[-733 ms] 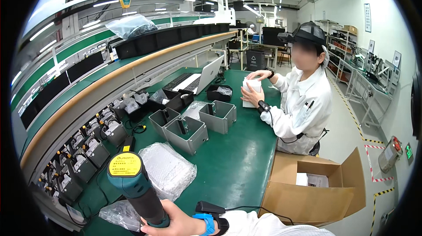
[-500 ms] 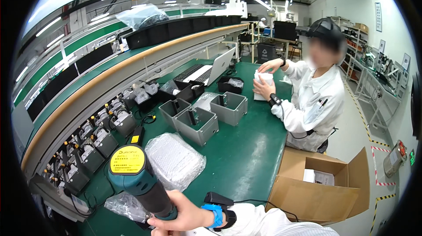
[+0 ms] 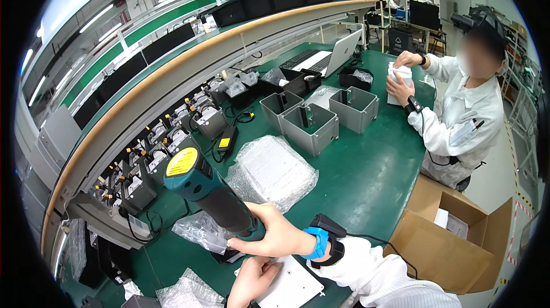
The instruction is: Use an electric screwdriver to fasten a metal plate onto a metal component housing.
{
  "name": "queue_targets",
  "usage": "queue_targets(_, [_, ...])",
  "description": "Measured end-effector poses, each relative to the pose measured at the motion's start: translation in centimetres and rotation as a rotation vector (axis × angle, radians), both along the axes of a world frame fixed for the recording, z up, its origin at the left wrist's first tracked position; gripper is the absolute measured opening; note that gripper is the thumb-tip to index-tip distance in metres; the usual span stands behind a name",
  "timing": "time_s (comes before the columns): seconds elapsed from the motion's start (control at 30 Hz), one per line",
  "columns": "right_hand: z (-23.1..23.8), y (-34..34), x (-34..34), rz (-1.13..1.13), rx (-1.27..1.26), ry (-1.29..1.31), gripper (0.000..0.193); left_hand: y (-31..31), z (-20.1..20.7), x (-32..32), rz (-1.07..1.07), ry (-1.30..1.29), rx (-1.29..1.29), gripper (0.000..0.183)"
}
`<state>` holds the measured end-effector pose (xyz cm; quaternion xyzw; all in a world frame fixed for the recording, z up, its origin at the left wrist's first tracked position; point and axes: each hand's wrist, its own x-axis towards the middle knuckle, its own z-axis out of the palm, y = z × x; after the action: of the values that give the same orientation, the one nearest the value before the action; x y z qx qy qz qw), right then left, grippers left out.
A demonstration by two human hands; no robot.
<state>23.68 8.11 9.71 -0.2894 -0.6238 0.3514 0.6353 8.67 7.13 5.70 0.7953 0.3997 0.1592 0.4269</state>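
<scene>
My right hand [image 3: 276,232] is wrapped around the dark grip of a teal-and-black cordless screwdriver [image 3: 220,198]. Its yellow-labelled end points up and to the left, and its tip is hidden behind the hand. Below it, my left hand [image 3: 251,280] rests at the left edge of a white plate [image 3: 293,286] with small holes. The left fingers are curled together, and whatever they may pinch is too small to make out. Just left of the grip lies a clear plastic bag [image 3: 201,232]. A flat bubble-wrapped package [image 3: 274,167] lies beyond the screwdriver.
Open grey boxes [image 3: 312,134] stand mid-table, with a laptop [image 3: 344,53] behind. Several grey units with cables [image 3: 139,190] line the left side. Across the table, a co-worker [image 3: 467,107] holds a white box [image 3: 399,73]. An open carton [image 3: 447,239] sits at the right.
My view has swung left and down, so the scene sits further right and higher. My left hand and the white plate have come into view. The screwdriver stays in my right hand.
</scene>
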Motion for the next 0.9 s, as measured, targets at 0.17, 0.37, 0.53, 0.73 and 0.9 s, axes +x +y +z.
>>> queue_targets(0.17, [0.2,0.0,0.1,0.044,-0.043,0.026,0.039,0.4,-0.8,-0.6,-0.028,0.055,-0.052,0.016])
queue_targets(0.37, [0.0,0.3,0.3,0.055,-0.013,-0.036,0.039,0.5,-0.8,-0.3,-0.088,-0.012,-0.067,0.015])
queue_targets(0.53, [0.0,0.2,0.2,0.059,0.004,-0.048,0.039,0.4,-1.1,-0.3,-0.080,-0.058,-0.050,0.015])
queue_targets(0.73, [-0.1,-0.1,0.2,0.071,0.012,-0.028,0.038,-0.1,-0.5,0.0,-0.081,-0.016,-0.030,0.018])
queue_targets(0.9, [0.1,-0.2,0.3,0.071,0.020,-0.022,0.037,-2.1,1.4,-0.7,-0.080,0.106,0.140,0.025])
